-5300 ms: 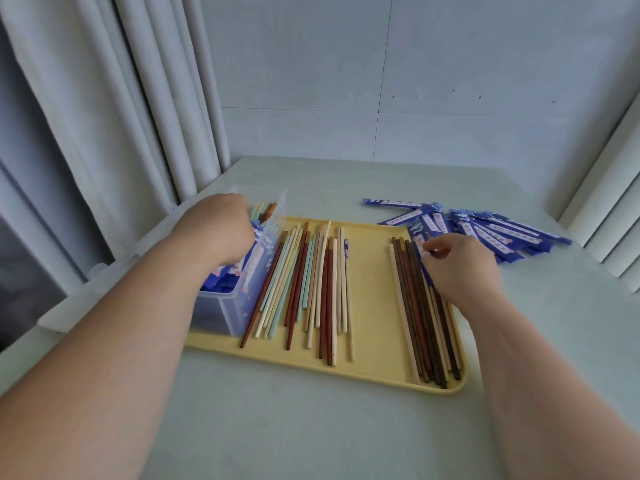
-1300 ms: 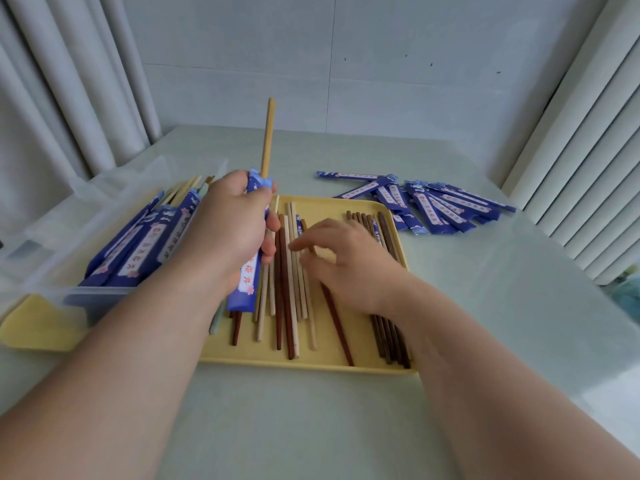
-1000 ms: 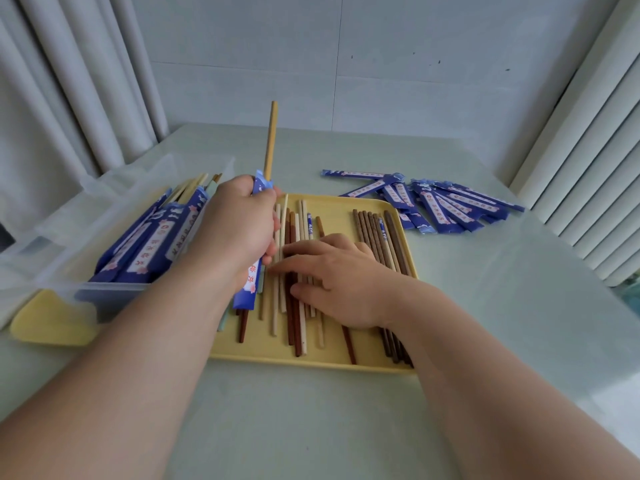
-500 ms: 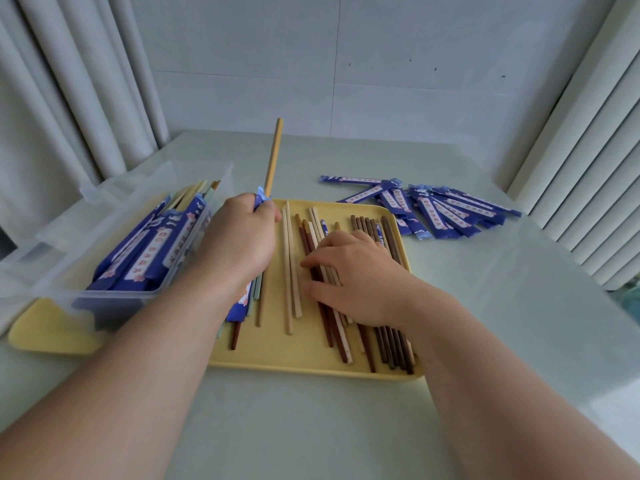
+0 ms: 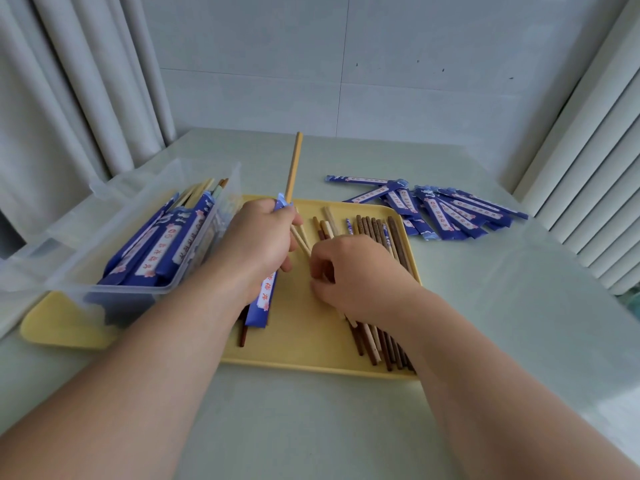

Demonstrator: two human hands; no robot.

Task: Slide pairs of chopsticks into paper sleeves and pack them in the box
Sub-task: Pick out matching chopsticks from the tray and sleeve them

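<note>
Meanwhile the left hand [image 5: 256, 244] is clamped on a blue paper sleeve [image 5: 265, 296] with one tan chopstick [image 5: 293, 166] sticking up — the right hand [image 5: 353, 271] pinches loose chopsticks [image 5: 372, 337] on the yellow tray [image 5: 304, 351], beside the clear box [image 5: 114, 251].

so all we get of the person is two forearms and two hands coming in from the bottom of the shot. both arms are bare right to the frame edge, no sleeve or cuff showing anywhere. we see no watch, bracelet or band on either wrist, and no gloves. the left hand [image 5: 258, 237] shows mostly its back and knuckles, no rings that we can spot. the right hand [image 5: 360, 271] is the same deal, plain back of the hand, fingers bare. nails are too tucked away or too small for us to tell if they're painted.
</note>
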